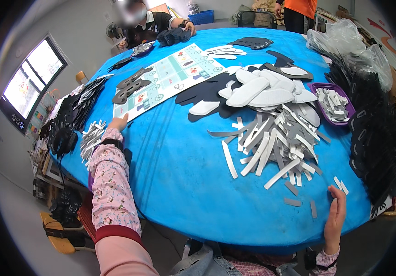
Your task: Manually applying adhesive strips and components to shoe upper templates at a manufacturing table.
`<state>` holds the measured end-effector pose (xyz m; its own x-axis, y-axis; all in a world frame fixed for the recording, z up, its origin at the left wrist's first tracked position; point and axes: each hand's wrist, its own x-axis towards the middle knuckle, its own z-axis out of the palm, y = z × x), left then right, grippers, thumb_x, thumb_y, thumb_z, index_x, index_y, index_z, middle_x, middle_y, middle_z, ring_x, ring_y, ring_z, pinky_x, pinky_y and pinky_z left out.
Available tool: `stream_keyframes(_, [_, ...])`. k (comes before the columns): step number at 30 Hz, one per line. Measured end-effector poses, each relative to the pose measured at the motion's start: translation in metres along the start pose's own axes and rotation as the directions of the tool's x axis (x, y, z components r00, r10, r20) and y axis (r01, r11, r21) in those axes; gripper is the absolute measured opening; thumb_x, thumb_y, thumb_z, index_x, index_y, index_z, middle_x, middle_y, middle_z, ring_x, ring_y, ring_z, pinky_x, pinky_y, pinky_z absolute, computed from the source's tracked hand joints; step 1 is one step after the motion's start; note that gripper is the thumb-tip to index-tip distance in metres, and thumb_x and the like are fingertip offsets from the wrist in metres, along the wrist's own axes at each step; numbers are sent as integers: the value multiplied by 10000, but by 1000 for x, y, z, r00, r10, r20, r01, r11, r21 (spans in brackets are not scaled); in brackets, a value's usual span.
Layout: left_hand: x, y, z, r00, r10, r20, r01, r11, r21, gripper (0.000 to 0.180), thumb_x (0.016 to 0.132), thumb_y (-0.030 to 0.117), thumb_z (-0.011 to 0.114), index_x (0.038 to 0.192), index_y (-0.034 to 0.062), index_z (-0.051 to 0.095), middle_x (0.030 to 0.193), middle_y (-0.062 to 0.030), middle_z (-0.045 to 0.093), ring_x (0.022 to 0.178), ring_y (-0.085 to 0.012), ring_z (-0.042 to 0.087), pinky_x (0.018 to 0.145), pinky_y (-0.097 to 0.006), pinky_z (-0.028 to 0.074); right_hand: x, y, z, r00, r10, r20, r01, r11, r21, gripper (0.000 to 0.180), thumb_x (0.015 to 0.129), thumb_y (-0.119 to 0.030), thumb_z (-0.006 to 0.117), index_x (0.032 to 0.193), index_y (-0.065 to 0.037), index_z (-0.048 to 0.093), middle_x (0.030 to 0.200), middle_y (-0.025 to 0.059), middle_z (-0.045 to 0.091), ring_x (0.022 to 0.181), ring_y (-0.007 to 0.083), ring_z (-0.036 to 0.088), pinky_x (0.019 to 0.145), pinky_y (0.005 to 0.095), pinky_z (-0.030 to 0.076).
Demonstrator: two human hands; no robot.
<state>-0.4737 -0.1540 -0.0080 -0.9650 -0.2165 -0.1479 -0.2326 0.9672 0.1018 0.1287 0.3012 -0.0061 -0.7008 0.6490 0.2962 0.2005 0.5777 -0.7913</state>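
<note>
My left hand [119,123], at the end of a pink flowered sleeve, reaches to the near left corner of a long printed board [172,83]. Its fingers are bent and closed at that corner; how firmly they grip is hard to see. Dark grey cut-out pieces [132,86] lie on the board's left part. At the table's near right edge, my right hand [336,209] rests with fingers stretched, nothing in it. Two short white strips [340,185] lie just beyond its fingertips, and loose grey strips [292,202] lie to its left.
A heap of white and grey strips [271,147] and padded white ovals [271,94] cover the blue table [189,184]. A purple basket [350,108] of strips stands right, beside stacked black pieces [377,138]. More strips [92,138] lie left. A person [154,25] sits across.
</note>
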Motion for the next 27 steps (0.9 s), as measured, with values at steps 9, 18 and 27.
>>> stream_keyframes(9, [54, -56, -16, 985, 35, -169, -86, 948, -306, 510, 786, 376, 570, 1041, -63, 622, 994, -252, 643, 929, -374, 626, 753, -389, 496, -2, 1, -5, 1000, 6, 7, -6, 999, -39, 315, 961, -205, 404, 1148, 20, 523, 1131, 142, 546, 1071, 247, 504, 964, 346, 364])
stream_keyframes(18, [9, 1, 3, 938, 340, 67, 98, -76, -992, 210, 802, 181, 692, 924, 41, 593, 830, -50, 602, 708, -156, 563, 586, -251, 464, -1, -2, 2, 1000, -2, -3, 2, 996, -91, 312, 956, -207, 422, 1152, 12, 527, 1105, 139, 550, 1050, 248, 516, 946, 343, 376])
stream_keyframes(27, [-62, 67, -11, 933, 298, -201, -174, -113, -978, 160, 876, 1, 467, 1027, -26, 513, 890, -112, 608, 645, -174, 605, 574, -237, 543, 2, -10, 1, 999, -30, 30, 32, 997, -69, 259, 904, -128, 507, 1124, 5, 539, 1072, 132, 565, 1021, 247, 531, 924, 331, 392])
